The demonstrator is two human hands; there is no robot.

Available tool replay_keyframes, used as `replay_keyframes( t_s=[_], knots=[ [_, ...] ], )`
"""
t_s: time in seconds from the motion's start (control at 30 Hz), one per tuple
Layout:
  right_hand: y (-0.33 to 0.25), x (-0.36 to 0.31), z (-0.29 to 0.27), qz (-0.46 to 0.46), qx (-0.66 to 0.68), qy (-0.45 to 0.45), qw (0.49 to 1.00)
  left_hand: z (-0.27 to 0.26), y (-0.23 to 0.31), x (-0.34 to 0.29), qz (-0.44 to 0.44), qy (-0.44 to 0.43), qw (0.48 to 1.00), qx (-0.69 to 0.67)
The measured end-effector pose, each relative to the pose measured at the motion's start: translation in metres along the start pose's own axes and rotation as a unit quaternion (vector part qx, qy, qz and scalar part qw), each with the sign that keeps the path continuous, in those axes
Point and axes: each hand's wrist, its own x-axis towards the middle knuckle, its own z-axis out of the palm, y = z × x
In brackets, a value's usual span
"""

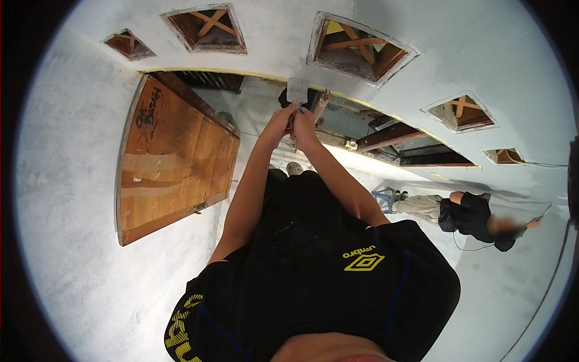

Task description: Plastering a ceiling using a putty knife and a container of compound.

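Both arms reach forward and my hands meet in front of the doorway. A putty knife with a flat grey blade [297,90] rises above the fingers. My left hand [278,125] is closed near the base of the blade. Close against it, my right hand [306,128] is closed around the same spot. A brownish piece, perhaps the handle, shows between the palms. How each hand shares the grip is too small to tell. Behind the blade there is a black object [283,98] whose kind I cannot make out.
At the left stands a wooden door [175,163], swung open. Diamond-shaped openings [362,48] pierce the pale wall [271,36] above the doorway. To the right a co-worker [470,214] in black stands by a blue support [382,199], an arm stretched toward the wall.
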Motion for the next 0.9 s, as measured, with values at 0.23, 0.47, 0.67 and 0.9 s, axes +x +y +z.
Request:
replay_keyframes(
  t_s=[0.23, 0.47, 0.67, 0.9],
  knots=[
    [-0.006, -0.012, -0.005, -0.009, 0.041, 0.001, 0.999, 0.007, 0.004, -0.009, 0.014, -0.017, 1.000, -0.011],
    [-0.050, -0.035, 0.007, -0.072, 0.075, 0.006, 0.995, 0.029, 0.036, -0.030, 0.084, -0.036, 0.996, -0.021],
    [-0.068, -0.054, 0.015, -0.141, 0.014, -0.004, 0.990, 0.025, 0.053, -0.044, 0.123, -0.072, 0.990, -0.006],
    [-0.049, -0.071, -0.027, -0.132, -0.013, -0.012, 0.991, 0.037, 0.026, -0.046, 0.038, -0.113, 0.993, -0.003]
  ],
)
